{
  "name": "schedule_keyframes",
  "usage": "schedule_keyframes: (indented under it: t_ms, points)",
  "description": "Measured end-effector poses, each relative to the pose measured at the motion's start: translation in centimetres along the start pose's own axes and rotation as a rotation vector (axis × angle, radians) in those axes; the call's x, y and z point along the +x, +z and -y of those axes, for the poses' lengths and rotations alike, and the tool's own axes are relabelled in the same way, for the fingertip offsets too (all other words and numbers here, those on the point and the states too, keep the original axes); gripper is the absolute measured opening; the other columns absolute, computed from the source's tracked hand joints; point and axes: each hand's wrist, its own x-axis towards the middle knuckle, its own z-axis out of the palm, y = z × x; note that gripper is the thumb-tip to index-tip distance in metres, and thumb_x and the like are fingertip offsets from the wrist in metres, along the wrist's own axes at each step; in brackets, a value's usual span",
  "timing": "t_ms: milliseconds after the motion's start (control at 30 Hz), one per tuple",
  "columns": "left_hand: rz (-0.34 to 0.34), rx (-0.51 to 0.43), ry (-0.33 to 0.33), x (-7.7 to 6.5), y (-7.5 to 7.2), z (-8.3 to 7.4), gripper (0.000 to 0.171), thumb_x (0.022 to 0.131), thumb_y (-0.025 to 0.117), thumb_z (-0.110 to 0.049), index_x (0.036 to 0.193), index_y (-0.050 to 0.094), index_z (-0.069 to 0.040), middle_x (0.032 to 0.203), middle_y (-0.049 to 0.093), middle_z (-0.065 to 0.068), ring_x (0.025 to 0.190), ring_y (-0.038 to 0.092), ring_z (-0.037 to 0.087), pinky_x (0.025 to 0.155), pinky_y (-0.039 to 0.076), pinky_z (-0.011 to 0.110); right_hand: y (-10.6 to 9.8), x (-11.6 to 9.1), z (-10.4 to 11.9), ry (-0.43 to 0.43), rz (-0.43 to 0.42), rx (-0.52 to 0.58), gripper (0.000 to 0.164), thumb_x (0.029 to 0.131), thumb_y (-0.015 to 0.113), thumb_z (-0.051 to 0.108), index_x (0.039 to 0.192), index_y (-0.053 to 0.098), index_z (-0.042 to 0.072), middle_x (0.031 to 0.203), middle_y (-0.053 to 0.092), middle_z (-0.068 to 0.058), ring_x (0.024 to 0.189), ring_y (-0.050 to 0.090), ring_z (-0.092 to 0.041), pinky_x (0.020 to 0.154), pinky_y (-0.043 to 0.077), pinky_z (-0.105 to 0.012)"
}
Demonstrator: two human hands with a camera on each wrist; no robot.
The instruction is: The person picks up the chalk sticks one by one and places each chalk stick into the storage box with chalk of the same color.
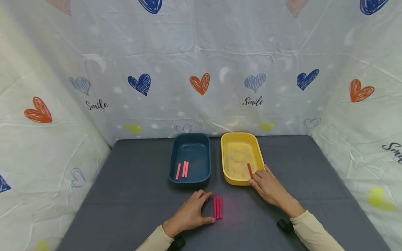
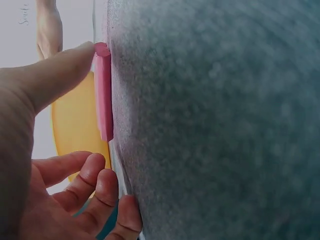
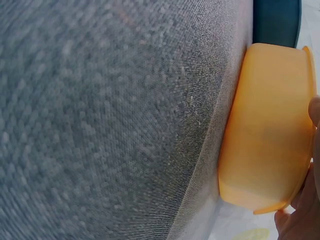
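My right hand (image 1: 272, 188) is over the near right rim of the yellow tray (image 1: 230, 179), and its thumb and fingers pinch a dark red stick (image 1: 249, 169) that points into the tray. The right wrist view shows only part of that hand at the rim; the stick is hidden there. On the grey cloth, several deep pink sticks (image 1: 217, 207) lie side by side. Beside them is my left hand (image 1: 191, 212), its thumb (image 2: 75, 62) at the near end of the sticks, the other fingers loosely bent and apart from them.
A dark blue tray (image 1: 191, 182) stands left of the yellow one, with three lighter pink sticks (image 1: 184, 169) inside. Behind the table (image 1: 138, 195) hangs a white curtain (image 1: 169, 62) printed with hearts; more of it closes off both sides.
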Motion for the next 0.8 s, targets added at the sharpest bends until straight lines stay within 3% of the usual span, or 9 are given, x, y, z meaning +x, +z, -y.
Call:
schedule_keyframes:
  t_ms: [467,800]
  points:
    - [0.055,0.033,-0.038,0.4,0.11,-0.46,0.082,0.075,0.079,-0.056,0.14,0.051,-0.015,0.115,0.055,-0.003,0.104,0.052,0.013,0.097,0.047,0.044,-0.22,0.23,0.03,0.013,0.008,0.004,0.019,0.099,0.058,0.027,0.083,0.058,0.016,0.089,0.063,-0.003,0.097,0.061,-0.026,0.114,0.03,-0.06]
    - [0.068,0.047,-0.04,0.56,0.48,-0.32,0.078,0.076,0.077,-0.057,0.138,0.053,-0.017,0.109,0.055,-0.006,0.1,0.051,0.011,0.093,0.047,0.043,0.01,0.06,0.03,0.038,0.026,0.008,0.02,0.1,0.056,0.029,0.085,0.059,0.017,0.089,0.063,-0.002,0.1,0.062,-0.026,0.114,0.03,-0.06]
